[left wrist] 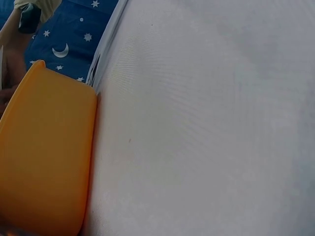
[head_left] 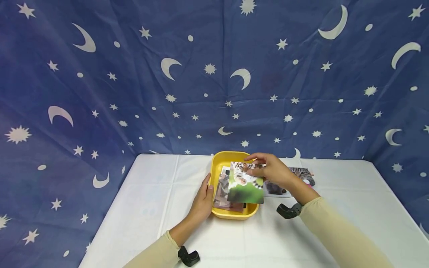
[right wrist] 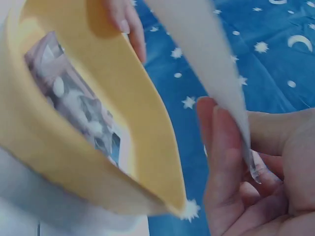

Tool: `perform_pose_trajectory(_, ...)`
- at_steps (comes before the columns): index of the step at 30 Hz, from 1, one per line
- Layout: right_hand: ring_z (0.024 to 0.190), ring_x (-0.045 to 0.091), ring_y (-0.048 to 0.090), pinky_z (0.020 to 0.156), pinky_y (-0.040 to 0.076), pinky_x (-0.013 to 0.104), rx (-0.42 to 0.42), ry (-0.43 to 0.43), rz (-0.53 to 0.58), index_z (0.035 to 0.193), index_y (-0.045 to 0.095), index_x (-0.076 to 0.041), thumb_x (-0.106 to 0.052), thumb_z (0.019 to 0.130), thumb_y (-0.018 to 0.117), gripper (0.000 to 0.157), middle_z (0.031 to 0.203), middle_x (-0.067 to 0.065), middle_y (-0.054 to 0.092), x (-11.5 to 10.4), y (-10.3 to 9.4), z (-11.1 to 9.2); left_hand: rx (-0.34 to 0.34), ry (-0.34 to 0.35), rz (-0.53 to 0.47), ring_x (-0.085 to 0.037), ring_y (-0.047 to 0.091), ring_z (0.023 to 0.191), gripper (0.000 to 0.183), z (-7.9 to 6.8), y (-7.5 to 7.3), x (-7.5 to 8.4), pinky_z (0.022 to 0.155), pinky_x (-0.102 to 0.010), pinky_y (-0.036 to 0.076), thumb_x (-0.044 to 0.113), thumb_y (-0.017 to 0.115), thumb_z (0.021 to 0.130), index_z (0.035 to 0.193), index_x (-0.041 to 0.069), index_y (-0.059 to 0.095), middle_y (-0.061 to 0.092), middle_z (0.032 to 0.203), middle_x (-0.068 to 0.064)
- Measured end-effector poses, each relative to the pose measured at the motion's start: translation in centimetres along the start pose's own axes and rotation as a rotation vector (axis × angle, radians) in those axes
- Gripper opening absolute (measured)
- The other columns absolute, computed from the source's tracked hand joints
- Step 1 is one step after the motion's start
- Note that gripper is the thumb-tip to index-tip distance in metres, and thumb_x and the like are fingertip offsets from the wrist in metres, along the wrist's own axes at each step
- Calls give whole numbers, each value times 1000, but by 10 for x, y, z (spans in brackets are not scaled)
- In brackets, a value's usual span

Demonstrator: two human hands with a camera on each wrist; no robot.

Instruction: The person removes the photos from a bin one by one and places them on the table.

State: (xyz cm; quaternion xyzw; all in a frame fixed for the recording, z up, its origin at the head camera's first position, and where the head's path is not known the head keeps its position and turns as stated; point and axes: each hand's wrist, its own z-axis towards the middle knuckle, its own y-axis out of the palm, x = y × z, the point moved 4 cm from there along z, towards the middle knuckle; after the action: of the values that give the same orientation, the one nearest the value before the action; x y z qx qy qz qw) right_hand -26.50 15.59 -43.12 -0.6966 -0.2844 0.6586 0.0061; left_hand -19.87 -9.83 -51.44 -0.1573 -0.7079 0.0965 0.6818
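Head view, and the yellow, round-cornered plastic tub (head_left: 222, 160) stood on the creased white cloth-covered tabletop (head_left: 241, 242). Left hand (head_left: 201, 201) there, thumb over its rim, fingers along the outer wall! Right hand (head_left: 275, 170) clamped the square, glossy tiger photo card (head_left: 246, 190) by its upper right, thumb and fingers pinched together. That card hung over the tub, striped face above blurred green, white-backed, partly covering the flat picture cards (head_left: 222, 191) inside.
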Motion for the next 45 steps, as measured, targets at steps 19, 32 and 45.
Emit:
perform_pose_trajectory(19, 70, 14, 67, 60, 61, 35, 98, 136, 131, 124, 60, -1, -22, 89, 81, 46, 114, 8, 64, 78, -49, -76, 2, -27, 2, -35, 23, 156, 54, 2, -5, 0, 127, -57, 18, 23, 34, 113, 164, 17, 22, 27, 168, -11)
perform_pose_trajectory(32, 98, 18, 64, 82, 54, 37, 153, -20, -217, 108, 74, -20, -30, 84, 83, 28, 112, 3, 69, 103, -25, -92, -6, -20, 0, -34, 23, 156, 54, 5, -4, -1, 127, -56, 19, 24, 34, 112, 164, 18, 21, 27, 168, -11)
perform_pose_trajectory(45, 73, 3, 51, 63, 43, 22, 240, -105, -481, 104, 74, -25, -37, 77, 88, 33, 92, -11, 71, 109, -20, -91, -10, -27, -7, -34, 23, 156, 54, 6, -5, 0, 127, -56, 18, 25, 33, 113, 165, 19, 21, 27, 169, -11)
